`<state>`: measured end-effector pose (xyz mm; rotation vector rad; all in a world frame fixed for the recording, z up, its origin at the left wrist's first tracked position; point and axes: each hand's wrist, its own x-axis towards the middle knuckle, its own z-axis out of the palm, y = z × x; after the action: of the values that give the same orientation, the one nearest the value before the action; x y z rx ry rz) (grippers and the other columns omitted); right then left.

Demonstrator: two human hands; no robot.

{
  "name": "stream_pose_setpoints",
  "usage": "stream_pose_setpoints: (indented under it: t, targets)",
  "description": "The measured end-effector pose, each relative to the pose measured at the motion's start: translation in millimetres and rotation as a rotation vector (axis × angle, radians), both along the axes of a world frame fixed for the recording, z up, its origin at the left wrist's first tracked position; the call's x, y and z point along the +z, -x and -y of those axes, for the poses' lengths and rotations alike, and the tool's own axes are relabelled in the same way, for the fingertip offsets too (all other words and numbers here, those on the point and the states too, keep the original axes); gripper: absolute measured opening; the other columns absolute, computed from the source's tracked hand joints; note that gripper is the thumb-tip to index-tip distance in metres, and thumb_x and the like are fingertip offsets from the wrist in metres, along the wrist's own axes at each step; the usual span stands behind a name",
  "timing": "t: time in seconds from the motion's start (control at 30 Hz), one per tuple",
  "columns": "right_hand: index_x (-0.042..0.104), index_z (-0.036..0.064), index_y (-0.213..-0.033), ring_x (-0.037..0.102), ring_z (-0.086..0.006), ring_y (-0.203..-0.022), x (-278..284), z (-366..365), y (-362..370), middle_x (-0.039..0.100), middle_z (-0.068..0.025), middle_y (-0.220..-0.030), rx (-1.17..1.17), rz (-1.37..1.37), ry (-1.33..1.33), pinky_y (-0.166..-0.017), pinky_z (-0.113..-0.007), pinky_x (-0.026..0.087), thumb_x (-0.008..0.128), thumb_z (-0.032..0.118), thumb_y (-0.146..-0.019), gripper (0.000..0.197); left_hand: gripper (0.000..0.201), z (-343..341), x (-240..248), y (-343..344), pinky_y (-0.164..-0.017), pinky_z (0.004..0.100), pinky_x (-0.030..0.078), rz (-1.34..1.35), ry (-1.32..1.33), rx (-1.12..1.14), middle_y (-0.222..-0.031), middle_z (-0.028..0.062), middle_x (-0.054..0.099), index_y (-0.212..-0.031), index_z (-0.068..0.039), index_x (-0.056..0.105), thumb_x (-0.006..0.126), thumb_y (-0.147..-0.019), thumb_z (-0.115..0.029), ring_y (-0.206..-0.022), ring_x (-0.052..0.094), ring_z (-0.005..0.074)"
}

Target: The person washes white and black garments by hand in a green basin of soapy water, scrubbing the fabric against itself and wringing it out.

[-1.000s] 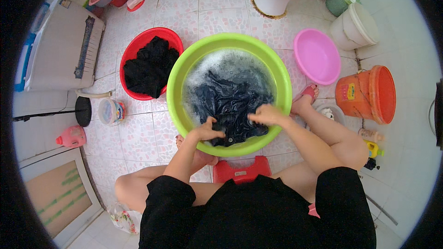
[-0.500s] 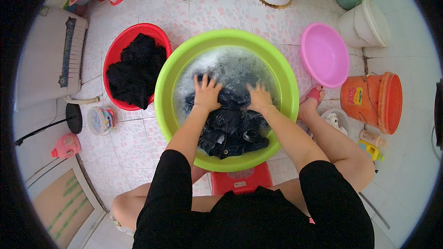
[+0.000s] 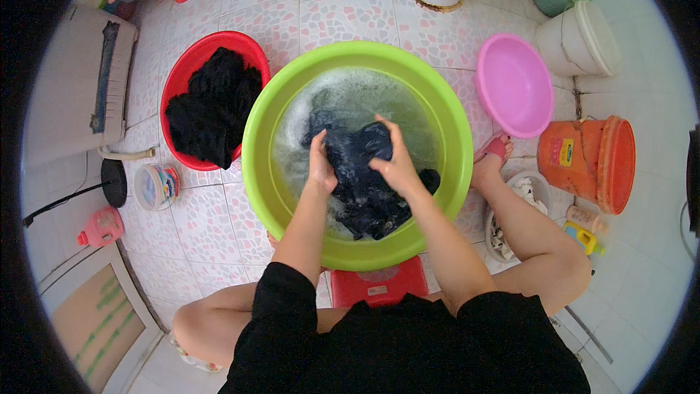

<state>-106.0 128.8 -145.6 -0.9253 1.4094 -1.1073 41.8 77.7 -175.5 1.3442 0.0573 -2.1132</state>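
Observation:
In the green basin (image 3: 446, 204) a dark blue denim garment (image 3: 359, 175) lies bunched in cloudy, sudsy water (image 3: 350, 82). My left hand (image 3: 321, 164) grips its left side, fingers pointing up and curved along the cloth. On the other side, my right hand (image 3: 394, 157) has closed round a fold, its thumb and fingers on either side of the fabric. Part of the garment is under water. A darker lump of cloth (image 3: 429, 180) shows beside my right wrist.
A red basin (image 3: 169, 76) with black clothes (image 3: 216, 109) stands to the left. To the right are a pink basin (image 3: 514, 87), an orange bucket (image 3: 576, 157) and a white bucket (image 3: 576, 40). A red stool (image 3: 378, 288) sits just before the green basin.
My hands were spread flat, pressing on the garment; they have drawn nearer my body and taken hold of it. The cloth has turned over and its metal button no longer shows.

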Motion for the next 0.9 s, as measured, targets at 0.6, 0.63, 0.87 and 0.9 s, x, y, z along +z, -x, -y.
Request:
stream_pose_setpoints:
  t: [0.6, 0.63, 0.87, 0.9]
  targets:
    - [0.058, 0.0034, -0.068, 0.058, -0.0338, -0.066, 30, 7, -41, 0.059, -0.0171, -0.069, -0.084, -0.906, -0.011, -0.058, -0.042, 0.046, 0.06, 0.029, -0.066, 0.026, 0.025, -40, 32, 20, -0.063, 0.0337, 0.047, 0.048, 0.051, 0.191, -0.078, 0.0049, 0.058, -0.086, -0.006, 0.055, 0.048, -0.082, -0.029, -0.068, 0.056, 0.0187]
    - [0.06, 0.0035, -0.07, 0.058, -0.0345, -0.067, 27, 13, -29, 0.06, -0.0181, -0.07, -0.093, -0.95, -0.08, -0.06, -0.042, 0.046, 0.06, 0.03, -0.066, 0.027, 0.027, -41, 40, 18, -0.064, 0.0341, 0.047, 0.067, 0.012, 0.151, -0.082, 0.0055, 0.058, -0.089, -0.002, 0.055, 0.047, -0.083, -0.027, -0.073, 0.057, 0.0192]
    - [0.054, 0.0076, -0.092, 0.05, -0.0322, -0.093, 7, 17, 48, 0.053, -0.0159, -0.095, 0.017, -0.919, -0.187, -0.078, -0.041, 0.04, 0.055, 0.052, -0.073, 0.049, 0.042, -26, 55, -39, -0.071, 0.0362, 0.045, 0.715, 0.463, -0.273, -0.088, 0.0163, 0.056, -0.092, 0.006, 0.054, 0.059, -0.075, -0.032, -0.08, 0.056, 0.0257]
    - [0.054, 0.0085, -0.093, 0.046, -0.0326, -0.096, 7, 18, 58, 0.05, -0.0159, -0.099, -0.034, -0.899, -0.117, -0.08, -0.041, 0.038, 0.056, 0.048, -0.074, 0.044, 0.041, -24, 62, -44, -0.075, 0.0383, 0.043, 0.845, 0.575, -0.347, -0.091, 0.0189, 0.055, -0.091, 0.006, 0.055, 0.06, -0.074, -0.032, -0.086, 0.054, 0.0287]
